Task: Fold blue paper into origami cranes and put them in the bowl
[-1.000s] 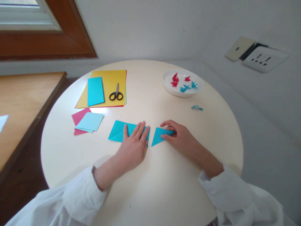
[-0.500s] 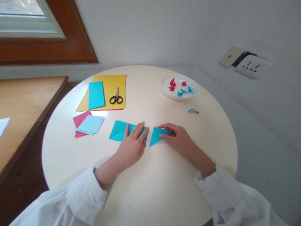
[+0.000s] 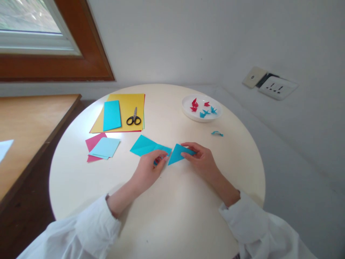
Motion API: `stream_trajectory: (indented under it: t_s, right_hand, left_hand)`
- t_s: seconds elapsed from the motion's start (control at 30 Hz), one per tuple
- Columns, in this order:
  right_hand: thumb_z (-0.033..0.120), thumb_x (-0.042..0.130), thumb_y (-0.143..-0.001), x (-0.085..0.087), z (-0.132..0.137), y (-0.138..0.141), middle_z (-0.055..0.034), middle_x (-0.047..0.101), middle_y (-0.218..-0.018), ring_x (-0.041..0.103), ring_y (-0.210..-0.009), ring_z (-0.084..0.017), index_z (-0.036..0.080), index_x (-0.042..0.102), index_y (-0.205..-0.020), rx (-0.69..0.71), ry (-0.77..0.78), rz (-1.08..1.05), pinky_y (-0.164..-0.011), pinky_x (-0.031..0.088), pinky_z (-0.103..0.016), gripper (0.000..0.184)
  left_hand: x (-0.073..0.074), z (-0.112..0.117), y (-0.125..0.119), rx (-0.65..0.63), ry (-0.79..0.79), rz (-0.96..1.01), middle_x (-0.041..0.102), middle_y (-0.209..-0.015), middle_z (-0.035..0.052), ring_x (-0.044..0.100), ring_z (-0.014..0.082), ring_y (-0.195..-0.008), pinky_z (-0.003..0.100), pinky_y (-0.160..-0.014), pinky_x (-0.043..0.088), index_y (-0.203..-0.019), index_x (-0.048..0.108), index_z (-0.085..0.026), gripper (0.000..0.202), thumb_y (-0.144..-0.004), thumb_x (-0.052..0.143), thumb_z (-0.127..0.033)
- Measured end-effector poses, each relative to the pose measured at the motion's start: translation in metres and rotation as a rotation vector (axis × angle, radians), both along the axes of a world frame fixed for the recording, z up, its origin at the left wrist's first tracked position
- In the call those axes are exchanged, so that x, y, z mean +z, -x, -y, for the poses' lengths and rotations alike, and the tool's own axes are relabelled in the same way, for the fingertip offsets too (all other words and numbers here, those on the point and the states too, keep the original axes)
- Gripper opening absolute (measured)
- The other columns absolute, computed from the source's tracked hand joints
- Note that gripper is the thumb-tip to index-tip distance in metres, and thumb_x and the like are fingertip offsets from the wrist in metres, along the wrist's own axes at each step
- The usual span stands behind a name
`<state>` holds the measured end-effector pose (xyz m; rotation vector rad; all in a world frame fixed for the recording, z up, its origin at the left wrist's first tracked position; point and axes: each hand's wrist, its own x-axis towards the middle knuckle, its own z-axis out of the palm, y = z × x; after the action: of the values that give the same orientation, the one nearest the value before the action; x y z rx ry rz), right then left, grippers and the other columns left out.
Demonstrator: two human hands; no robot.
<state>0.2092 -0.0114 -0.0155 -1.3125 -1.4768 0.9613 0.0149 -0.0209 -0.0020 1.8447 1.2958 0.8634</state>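
Observation:
A teal paper triangle (image 3: 176, 153) lies near the middle of the round cream table (image 3: 172, 201). My right hand (image 3: 201, 160) pinches its right corner. A larger teal sheet (image 3: 147, 145) with a fold line lies just left of it. My left hand (image 3: 148, 169) curls its fingers over the near right edge of that sheet, lifting it slightly. The two hands sit close together, with the triangle's lower tip between them.
Black scissors (image 3: 134, 118) and a teal rectangle (image 3: 111, 115) lie on yellow paper (image 3: 126, 104) at the back left. Pink and light blue squares (image 3: 104, 148) sit nearer. A white dish (image 3: 201, 108) holds small folded pieces; a teal scrap (image 3: 217, 133) lies near it. A wooden ledge (image 3: 27, 122) is at left.
My left hand has gone from lying flat on the larger teal sheet to curling its fingers round the sheet's edge. The view has tilted upward a little. My right hand keeps the triangle.

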Motion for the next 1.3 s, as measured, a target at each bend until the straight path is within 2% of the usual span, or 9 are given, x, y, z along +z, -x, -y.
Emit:
stream_trajectory:
  t_s: [0.13, 0.27, 0.43, 0.63, 0.77, 1.0, 1.13, 1.3]
  right_hand:
    - [0.036, 0.069, -0.067, 0.0, 0.001, 0.008, -0.0065, 0.072, -0.095, 0.065, -0.082, -0.02, 0.02, 0.068, -0.093, -0.03, -0.01, -0.047, -0.071, 0.051, -0.032, 0.03]
    - [0.037, 0.07, -0.067, 0.001, 0.003, 0.015, -0.0067, 0.072, -0.095, 0.066, -0.081, -0.02, 0.02, 0.069, -0.093, -0.026, -0.018, -0.082, -0.07, 0.051, -0.031, 0.031]
    - [0.037, 0.07, -0.066, 0.006, 0.006, 0.02, -0.0059, 0.073, -0.095, 0.067, -0.082, -0.02, 0.02, 0.07, -0.092, -0.033, -0.026, -0.117, -0.07, 0.053, -0.03, 0.031]
    - [0.036, 0.073, -0.064, 0.01, 0.008, 0.023, -0.0056, 0.074, -0.094, 0.068, -0.084, -0.021, 0.021, 0.072, -0.088, -0.046, -0.022, -0.179, -0.075, 0.055, -0.034, 0.028]
    - [0.035, 0.075, -0.062, 0.013, 0.01, 0.025, -0.0046, 0.074, -0.095, 0.068, -0.086, -0.022, 0.024, 0.073, -0.087, -0.042, -0.035, -0.249, -0.078, 0.056, -0.036, 0.027]
    - [0.046, 0.075, -0.063, 0.014, 0.014, 0.024, -0.0047, 0.073, -0.097, 0.067, -0.09, -0.023, 0.026, 0.073, -0.09, 0.02, -0.036, -0.298, -0.08, 0.056, -0.04, 0.033]
    - [0.045, 0.075, -0.064, 0.014, 0.015, 0.024, -0.0045, 0.073, -0.097, 0.066, -0.089, -0.022, 0.027, 0.072, -0.092, 0.081, -0.039, -0.37, -0.08, 0.055, -0.039, 0.033]
    - [0.048, 0.075, -0.063, 0.016, 0.015, 0.024, -0.0051, 0.07, -0.084, 0.065, -0.077, -0.018, 0.023, 0.068, -0.085, 0.094, -0.056, -0.322, -0.072, 0.055, -0.034, 0.034]
  left_hand:
    - [0.004, -0.003, -0.002, -0.016, 0.242, 0.324, 0.064, -0.062, 0.0024, 0.06, 0.0153, -0.058, 0.025, -0.055, 0.046, -0.086, 0.061, -0.015, 0.026, -0.077, 0.061, -0.04]
    - [0.007, -0.005, -0.001, -0.039, 0.375, 0.471, 0.064, -0.054, 0.0007, 0.062, 0.0165, -0.057, 0.028, -0.06, 0.047, -0.086, 0.059, -0.015, 0.033, -0.07, 0.069, -0.041]
    - [0.007, -0.005, 0.002, -0.089, 0.534, 0.683, 0.065, -0.059, -0.0005, 0.063, 0.0148, -0.059, 0.03, -0.068, 0.05, -0.091, 0.06, -0.014, 0.038, -0.07, 0.07, -0.044]
    - [0.012, -0.003, 0.002, -0.125, 0.682, 0.869, 0.066, -0.067, -0.0001, 0.064, 0.0145, -0.062, 0.032, -0.071, 0.051, -0.092, 0.061, -0.015, 0.036, -0.067, 0.074, -0.038]
    - [0.013, -0.001, 0.002, -0.161, 0.743, 0.965, 0.067, -0.075, 0.0014, 0.064, 0.0144, -0.067, 0.033, -0.073, 0.051, -0.092, 0.063, -0.016, 0.035, -0.066, 0.076, -0.035]
    - [0.011, -0.001, 0.004, -0.213, 0.79, 1.023, 0.065, -0.074, 0.0017, 0.061, 0.0131, -0.065, 0.03, -0.068, 0.051, -0.094, 0.065, -0.017, 0.041, -0.062, 0.079, -0.037]
    - [0.013, -0.001, 0.005, -0.229, 0.794, 1.047, 0.065, -0.076, 0.0015, 0.06, 0.012, -0.065, 0.027, -0.066, 0.051, -0.093, 0.067, -0.018, 0.038, -0.062, 0.08, -0.036]
    - [0.014, -0.002, 0.006, -0.235, 0.786, 1.061, 0.065, -0.079, 0.0023, 0.06, 0.0119, -0.067, 0.026, -0.065, 0.051, -0.092, 0.068, -0.017, 0.035, -0.063, 0.079, -0.033]
